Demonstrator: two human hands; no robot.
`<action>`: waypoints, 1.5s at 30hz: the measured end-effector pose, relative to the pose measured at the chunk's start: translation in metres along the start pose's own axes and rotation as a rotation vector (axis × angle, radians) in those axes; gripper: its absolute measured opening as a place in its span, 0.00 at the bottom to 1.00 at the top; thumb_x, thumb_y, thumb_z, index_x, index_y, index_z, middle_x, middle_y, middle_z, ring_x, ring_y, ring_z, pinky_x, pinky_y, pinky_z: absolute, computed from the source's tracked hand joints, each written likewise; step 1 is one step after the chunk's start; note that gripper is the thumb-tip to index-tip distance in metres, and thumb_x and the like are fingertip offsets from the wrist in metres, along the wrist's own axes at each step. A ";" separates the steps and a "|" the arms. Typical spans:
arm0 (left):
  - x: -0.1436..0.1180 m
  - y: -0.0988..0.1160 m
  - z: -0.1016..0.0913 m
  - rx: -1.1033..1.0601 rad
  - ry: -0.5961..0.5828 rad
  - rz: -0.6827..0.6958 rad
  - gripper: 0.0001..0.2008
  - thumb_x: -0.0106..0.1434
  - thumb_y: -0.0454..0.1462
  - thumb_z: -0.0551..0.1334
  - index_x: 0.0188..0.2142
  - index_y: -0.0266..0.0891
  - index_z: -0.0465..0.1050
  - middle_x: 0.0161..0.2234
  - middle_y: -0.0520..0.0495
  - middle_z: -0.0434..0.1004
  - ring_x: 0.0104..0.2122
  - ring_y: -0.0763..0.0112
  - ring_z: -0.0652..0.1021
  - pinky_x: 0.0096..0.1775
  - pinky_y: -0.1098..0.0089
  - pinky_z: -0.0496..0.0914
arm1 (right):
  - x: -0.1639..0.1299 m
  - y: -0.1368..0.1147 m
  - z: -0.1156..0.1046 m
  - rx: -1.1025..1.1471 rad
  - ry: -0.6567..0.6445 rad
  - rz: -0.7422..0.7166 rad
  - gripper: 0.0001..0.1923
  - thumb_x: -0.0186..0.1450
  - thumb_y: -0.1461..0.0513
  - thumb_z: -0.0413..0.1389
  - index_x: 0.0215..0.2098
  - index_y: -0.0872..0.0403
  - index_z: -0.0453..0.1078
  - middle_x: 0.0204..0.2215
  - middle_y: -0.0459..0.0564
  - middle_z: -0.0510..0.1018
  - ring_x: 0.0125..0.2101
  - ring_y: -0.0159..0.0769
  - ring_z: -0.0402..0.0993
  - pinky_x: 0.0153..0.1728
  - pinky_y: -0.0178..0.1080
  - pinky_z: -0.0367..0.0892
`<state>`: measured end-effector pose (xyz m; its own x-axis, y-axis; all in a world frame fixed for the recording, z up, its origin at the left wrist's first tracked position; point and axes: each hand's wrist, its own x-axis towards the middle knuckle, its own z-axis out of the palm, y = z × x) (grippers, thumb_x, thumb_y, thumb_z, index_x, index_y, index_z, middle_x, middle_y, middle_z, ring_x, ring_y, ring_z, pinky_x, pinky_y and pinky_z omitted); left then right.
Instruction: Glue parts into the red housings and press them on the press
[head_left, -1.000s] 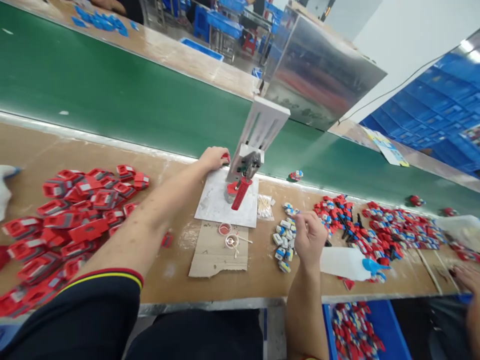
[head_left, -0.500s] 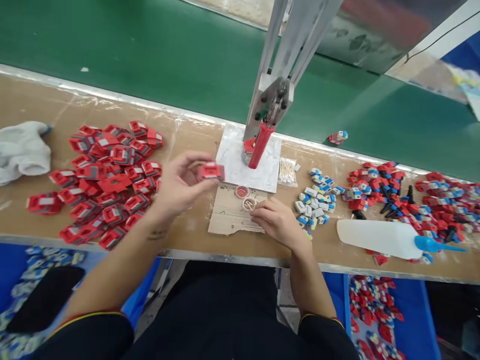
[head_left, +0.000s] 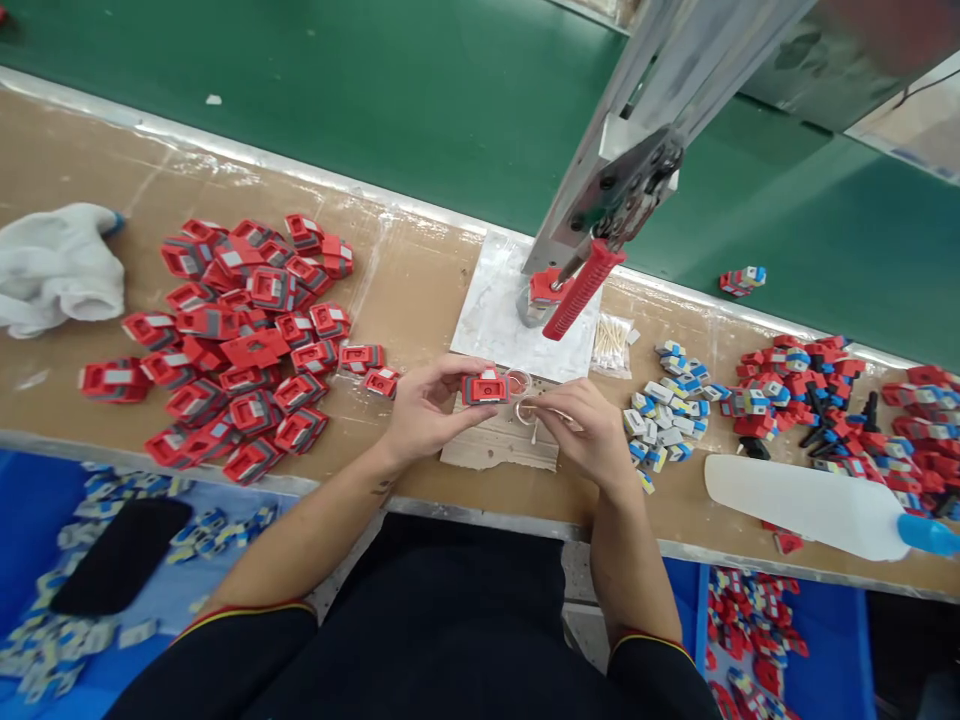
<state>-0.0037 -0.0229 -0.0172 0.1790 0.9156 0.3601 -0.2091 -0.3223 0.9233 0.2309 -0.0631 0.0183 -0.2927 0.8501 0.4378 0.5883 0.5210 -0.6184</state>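
My left hand [head_left: 431, 405] grips a red and grey plastic part [head_left: 486, 388] between thumb and fingers, its recessed side facing me. Close to its right, my right hand [head_left: 583, 425] pinches a thin cotton swab [head_left: 529, 404], whose tip points toward the part. Beneath the hands lie a small round dish of red stuff [head_left: 519, 383] and a second little dish [head_left: 523, 412], partly covered by my fingers. Both rest on a torn piece of cardboard [head_left: 487, 448]. Two similar red parts [head_left: 362, 358] lie just left of my left hand.
Behind my hands stands a lever press with a red handle [head_left: 585, 290] on a pale plate [head_left: 484, 320]. Red parts [head_left: 255, 350] are heaped left. At right are a swab bag [head_left: 613, 343], blue-white pieces [head_left: 664, 410] and a squeeze bottle [head_left: 802, 505]. A green belt [head_left: 337, 110] runs behind.
My left hand has brought the red part rightward, close to my right hand. My right hand has lifted a swab from the little dish. The view has shifted.
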 end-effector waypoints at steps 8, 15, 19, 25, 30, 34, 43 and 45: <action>-0.001 0.003 0.004 0.092 -0.027 0.072 0.17 0.58 0.39 0.79 0.46 0.40 0.83 0.39 0.43 0.88 0.37 0.66 0.86 0.40 0.69 0.81 | 0.013 -0.031 0.000 0.393 0.501 0.137 0.02 0.70 0.62 0.64 0.41 0.47 0.77 0.31 0.44 0.83 0.32 0.36 0.82 0.34 0.42 0.77; -0.002 0.004 0.005 0.064 -0.042 0.100 0.18 0.57 0.38 0.79 0.47 0.42 0.83 0.39 0.44 0.88 0.37 0.66 0.86 0.41 0.69 0.81 | 0.021 -0.042 0.028 0.522 0.447 0.228 0.02 0.71 0.59 0.64 0.41 0.48 0.77 0.34 0.46 0.87 0.37 0.40 0.88 0.41 0.46 0.85; -0.002 0.005 0.004 0.082 -0.052 0.095 0.18 0.58 0.39 0.79 0.47 0.41 0.82 0.40 0.43 0.88 0.38 0.64 0.87 0.42 0.67 0.82 | 0.020 -0.039 0.028 0.507 0.371 0.206 0.02 0.71 0.62 0.64 0.42 0.48 0.78 0.35 0.47 0.88 0.37 0.39 0.88 0.40 0.43 0.85; -0.003 0.005 0.005 0.092 -0.045 0.088 0.17 0.58 0.40 0.79 0.46 0.40 0.82 0.38 0.43 0.88 0.36 0.66 0.86 0.40 0.68 0.81 | 0.021 -0.039 0.027 0.434 0.365 0.190 0.02 0.72 0.62 0.62 0.42 0.48 0.78 0.35 0.47 0.87 0.36 0.39 0.88 0.38 0.42 0.85; -0.004 0.004 0.006 0.081 -0.049 0.097 0.18 0.58 0.38 0.79 0.47 0.41 0.82 0.40 0.43 0.88 0.38 0.65 0.87 0.42 0.68 0.81 | 0.021 -0.041 0.027 0.461 0.348 0.180 0.06 0.71 0.65 0.63 0.44 0.47 0.78 0.37 0.47 0.87 0.37 0.40 0.88 0.40 0.43 0.85; -0.004 0.004 0.006 0.090 -0.051 0.108 0.18 0.57 0.38 0.79 0.47 0.41 0.82 0.41 0.43 0.88 0.40 0.64 0.87 0.43 0.67 0.81 | 0.020 -0.042 0.028 0.425 0.357 0.177 0.06 0.70 0.65 0.63 0.43 0.47 0.79 0.36 0.48 0.87 0.37 0.41 0.88 0.40 0.44 0.85; -0.004 0.004 0.006 0.118 -0.048 0.108 0.17 0.58 0.40 0.78 0.46 0.41 0.82 0.40 0.43 0.89 0.39 0.63 0.87 0.42 0.66 0.82 | 0.017 -0.040 0.029 0.359 0.331 0.138 0.10 0.70 0.67 0.62 0.46 0.46 0.78 0.37 0.48 0.88 0.38 0.42 0.88 0.40 0.46 0.85; -0.004 0.004 0.006 0.117 -0.050 0.110 0.17 0.58 0.40 0.78 0.46 0.41 0.83 0.40 0.43 0.88 0.38 0.64 0.87 0.42 0.67 0.81 | 0.017 -0.040 0.028 0.338 0.342 0.112 0.12 0.70 0.68 0.62 0.47 0.45 0.78 0.38 0.48 0.88 0.39 0.42 0.88 0.40 0.46 0.85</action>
<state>0.0002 -0.0295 -0.0139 0.2089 0.8610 0.4638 -0.1177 -0.4487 0.8859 0.1809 -0.0679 0.0321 0.0560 0.8579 0.5107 0.3083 0.4717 -0.8261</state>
